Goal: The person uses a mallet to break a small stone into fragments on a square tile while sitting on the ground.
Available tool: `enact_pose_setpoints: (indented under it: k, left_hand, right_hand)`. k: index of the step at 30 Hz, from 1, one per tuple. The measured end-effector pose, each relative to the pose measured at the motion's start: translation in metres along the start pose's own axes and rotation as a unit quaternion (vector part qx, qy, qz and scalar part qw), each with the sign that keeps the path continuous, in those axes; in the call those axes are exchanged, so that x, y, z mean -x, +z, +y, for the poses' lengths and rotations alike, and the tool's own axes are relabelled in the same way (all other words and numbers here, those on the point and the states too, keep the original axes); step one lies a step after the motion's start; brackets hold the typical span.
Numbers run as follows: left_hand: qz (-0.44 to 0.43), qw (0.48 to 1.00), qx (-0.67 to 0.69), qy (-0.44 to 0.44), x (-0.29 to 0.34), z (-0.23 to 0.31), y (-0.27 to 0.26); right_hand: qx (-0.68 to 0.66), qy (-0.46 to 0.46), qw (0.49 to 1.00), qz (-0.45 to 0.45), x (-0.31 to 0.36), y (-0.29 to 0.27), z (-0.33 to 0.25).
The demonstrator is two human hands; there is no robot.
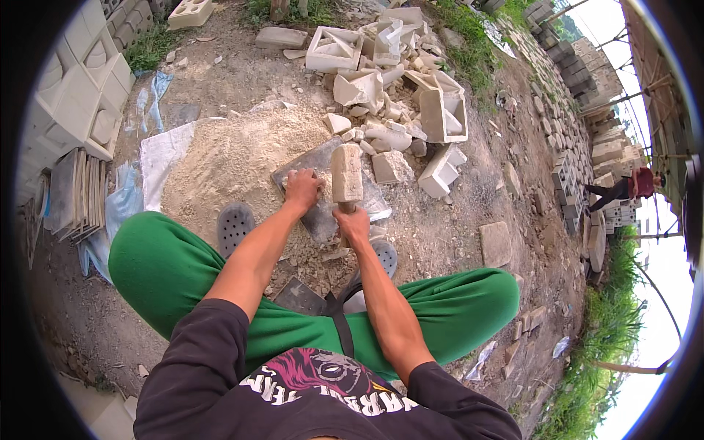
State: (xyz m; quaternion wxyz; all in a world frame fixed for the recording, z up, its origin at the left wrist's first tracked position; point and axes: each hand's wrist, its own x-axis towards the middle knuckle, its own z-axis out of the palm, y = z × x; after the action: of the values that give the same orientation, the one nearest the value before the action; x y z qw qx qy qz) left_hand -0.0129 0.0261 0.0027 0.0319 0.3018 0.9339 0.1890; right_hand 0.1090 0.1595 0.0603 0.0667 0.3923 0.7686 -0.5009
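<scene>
My right hand [353, 224] is wrapped round the handle of a mallet with a pale, dust-covered block head [347, 174], held upright in front of me. To its left, my left hand [303, 188] rests over a dark flat slab [320, 220] on the ground, its fingers bent down. What those fingers grip, if anything, is hidden. Pale crumbs and small chunks lie on and around the slab. Just left of it spreads a heap of cream-coloured crushed rubble [227, 158].
Beyond the slab lie broken cream blocks [359, 92] and chunks. Stacked pale blocks [81, 88] and thin boards [77, 194] stand at the left. A flat stone [496, 244] lies at right. Grey clogs [235, 226] are on my feet. Far right, a person [638, 183] stands near block stacks.
</scene>
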Motion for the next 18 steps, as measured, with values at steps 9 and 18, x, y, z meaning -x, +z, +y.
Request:
enact_pose_setpoints:
  k: [9,18]
  left_hand:
    - [0.128,0.990,0.057,-0.012,0.010,-0.012,0.001]
    - [0.096,0.994,0.038,0.036,0.020,-0.017,-0.010]
  right_hand:
    - [0.166,-0.033,0.985,-0.014,-0.014,0.019,0.025]
    - [0.025,0.036,0.999,0.013,-0.009,0.008,0.007]
